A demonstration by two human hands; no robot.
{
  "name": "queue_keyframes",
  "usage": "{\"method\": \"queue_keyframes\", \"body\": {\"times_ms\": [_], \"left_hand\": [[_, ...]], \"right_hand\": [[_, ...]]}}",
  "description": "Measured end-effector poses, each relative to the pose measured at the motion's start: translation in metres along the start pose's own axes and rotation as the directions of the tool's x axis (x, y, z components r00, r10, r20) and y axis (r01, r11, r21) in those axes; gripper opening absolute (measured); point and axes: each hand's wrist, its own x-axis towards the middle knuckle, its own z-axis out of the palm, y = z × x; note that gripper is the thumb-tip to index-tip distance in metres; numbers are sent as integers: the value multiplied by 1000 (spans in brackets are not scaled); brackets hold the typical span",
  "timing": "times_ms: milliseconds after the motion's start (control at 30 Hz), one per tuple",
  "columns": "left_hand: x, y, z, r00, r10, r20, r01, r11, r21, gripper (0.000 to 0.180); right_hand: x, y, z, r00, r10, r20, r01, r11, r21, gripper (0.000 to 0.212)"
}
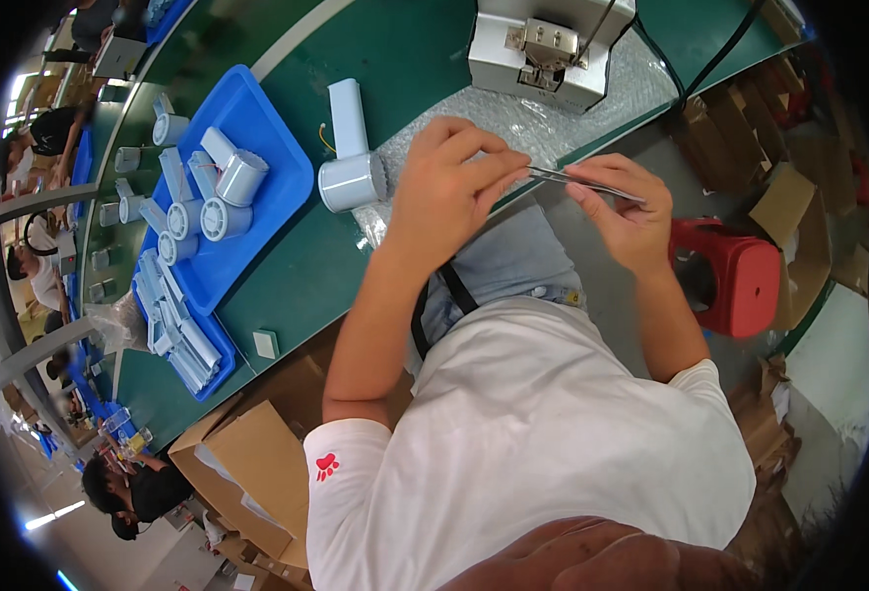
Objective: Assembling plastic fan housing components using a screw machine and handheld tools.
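My right hand (630,215) holds thin metal tweezers (584,182) that point left. My left hand (446,187) has its fingers pinched together at the tweezers' tip. Whether a small part sits between those fingertips cannot be seen. Both hands hover over the edge of a green table (287,286), above my lap. Just left of my left hand, a light blue dryer-shaped housing (352,163) with a short wire lies on a sheet of bubble wrap (572,113).
Two blue trays (277,167) on the left hold several light blue housings and flat parts. A white machine (543,49) with black cables stands at the back. A red stool (740,276) and cardboard boxes (247,463) are on the floor. Other people work along the left.
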Motion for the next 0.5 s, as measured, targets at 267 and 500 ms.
{"method": "queue_keyframes", "body": {"times_ms": [267,500], "left_hand": [[22,-5,10,996,72,51,-65,990,-124,16],[39,-15,15,956,245,162,-241,969,-46,22]], "right_hand": [[-3,-10,-27,982,189,17,-189,974,127,21],[22,-26,-30,953,-10,302,146,891,-430,29]]}}
